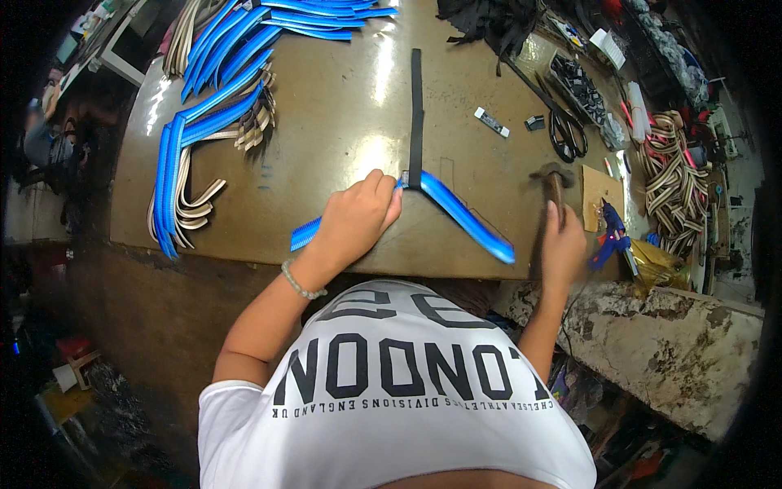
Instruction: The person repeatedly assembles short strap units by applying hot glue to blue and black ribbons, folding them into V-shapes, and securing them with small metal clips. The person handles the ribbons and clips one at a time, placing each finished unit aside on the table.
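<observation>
Blue webbing strap (464, 216) lay on the bench (342, 106), pinned under the left hand (357, 218), whose fingers were curled down. Right hand (562, 248) was closed around a hammer (551, 191) raised beside a black strap (416, 114).

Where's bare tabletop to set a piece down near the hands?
Free: the brown tabletop between the pile of blue webbing straps and the black strap; also right of that strap, before the black scissors. Crowded: the right edge near the right hand with the hammer.

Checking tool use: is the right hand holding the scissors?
No, the right hand grips a hammer; the scissors lie apart on the table.
</observation>
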`<action>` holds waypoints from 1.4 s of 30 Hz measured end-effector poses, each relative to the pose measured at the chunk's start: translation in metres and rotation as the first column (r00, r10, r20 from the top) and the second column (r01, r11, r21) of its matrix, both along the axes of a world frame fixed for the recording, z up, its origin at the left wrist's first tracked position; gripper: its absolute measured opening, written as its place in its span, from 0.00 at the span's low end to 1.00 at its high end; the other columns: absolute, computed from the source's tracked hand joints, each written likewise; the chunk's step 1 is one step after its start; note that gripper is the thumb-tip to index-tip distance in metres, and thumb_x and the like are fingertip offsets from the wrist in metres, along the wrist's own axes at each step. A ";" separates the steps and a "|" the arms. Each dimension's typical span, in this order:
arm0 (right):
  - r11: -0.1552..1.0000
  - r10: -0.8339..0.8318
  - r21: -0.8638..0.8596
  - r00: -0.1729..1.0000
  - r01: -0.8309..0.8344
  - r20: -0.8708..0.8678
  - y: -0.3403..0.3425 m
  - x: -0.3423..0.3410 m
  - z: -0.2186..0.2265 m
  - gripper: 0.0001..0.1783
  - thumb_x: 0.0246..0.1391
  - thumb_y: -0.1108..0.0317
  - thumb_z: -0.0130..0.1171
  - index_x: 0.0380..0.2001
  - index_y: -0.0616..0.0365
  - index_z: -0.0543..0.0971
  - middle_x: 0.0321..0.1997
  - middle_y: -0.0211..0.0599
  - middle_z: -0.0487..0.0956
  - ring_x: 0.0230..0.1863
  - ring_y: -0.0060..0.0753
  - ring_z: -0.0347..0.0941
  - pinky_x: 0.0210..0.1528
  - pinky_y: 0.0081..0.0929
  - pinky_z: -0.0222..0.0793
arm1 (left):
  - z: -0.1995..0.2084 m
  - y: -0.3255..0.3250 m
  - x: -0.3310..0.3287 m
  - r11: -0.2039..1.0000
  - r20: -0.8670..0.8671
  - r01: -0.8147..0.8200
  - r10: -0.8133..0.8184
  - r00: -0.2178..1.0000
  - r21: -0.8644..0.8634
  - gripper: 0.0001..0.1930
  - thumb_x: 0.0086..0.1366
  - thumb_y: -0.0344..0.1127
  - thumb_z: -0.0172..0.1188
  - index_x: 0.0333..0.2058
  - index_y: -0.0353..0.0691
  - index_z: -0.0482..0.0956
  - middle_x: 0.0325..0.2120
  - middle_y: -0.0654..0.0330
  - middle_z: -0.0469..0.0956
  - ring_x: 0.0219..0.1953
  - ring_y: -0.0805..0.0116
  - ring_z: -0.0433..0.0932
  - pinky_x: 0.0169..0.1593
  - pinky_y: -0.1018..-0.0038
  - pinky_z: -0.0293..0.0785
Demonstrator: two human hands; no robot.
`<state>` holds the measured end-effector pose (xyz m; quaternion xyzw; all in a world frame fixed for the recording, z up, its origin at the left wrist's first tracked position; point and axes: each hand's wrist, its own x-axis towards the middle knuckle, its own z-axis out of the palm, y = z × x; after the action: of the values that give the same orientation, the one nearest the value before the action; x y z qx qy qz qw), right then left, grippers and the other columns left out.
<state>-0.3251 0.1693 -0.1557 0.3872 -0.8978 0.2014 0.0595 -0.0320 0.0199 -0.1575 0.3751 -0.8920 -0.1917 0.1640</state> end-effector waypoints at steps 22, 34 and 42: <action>0.842 0.105 -0.271 -0.350 -0.467 0.931 -0.131 0.077 0.005 0.25 0.64 0.49 0.55 0.36 0.65 0.81 0.33 0.40 0.84 0.34 0.27 0.81 0.39 0.21 0.77 | 0.031 -0.011 -0.010 0.945 -0.187 -0.041 0.107 0.976 0.326 0.14 0.64 0.45 0.63 0.33 0.39 0.81 0.25 0.55 0.73 0.26 0.59 0.73 0.32 0.67 0.69; 0.437 0.894 -0.496 0.422 -0.750 0.150 -0.104 0.104 0.042 0.19 0.47 0.70 0.66 0.46 0.48 0.84 0.67 0.41 0.68 0.68 0.47 0.57 0.70 0.46 0.46 | 0.010 0.001 -0.022 0.955 -0.093 -0.221 0.243 0.966 0.198 0.09 0.61 0.38 0.63 0.33 0.41 0.75 0.28 0.57 0.76 0.32 0.53 0.77 0.33 0.60 0.71; 0.629 0.774 -0.379 0.590 -0.679 0.228 -0.096 0.115 -0.013 0.19 0.46 0.83 0.56 0.45 0.64 0.79 0.48 0.43 0.75 0.47 0.47 0.73 0.49 0.36 0.71 | 0.004 -0.005 -0.037 0.959 -0.217 -0.148 0.203 0.955 0.243 0.11 0.57 0.33 0.66 0.38 0.42 0.76 0.17 0.54 0.70 0.20 0.58 0.69 0.27 0.64 0.66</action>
<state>-0.2105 0.0729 -0.1685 0.6658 -0.6187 0.3890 -0.1504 -0.0688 0.0150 -0.1540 0.4434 -0.8012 -0.3194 0.2438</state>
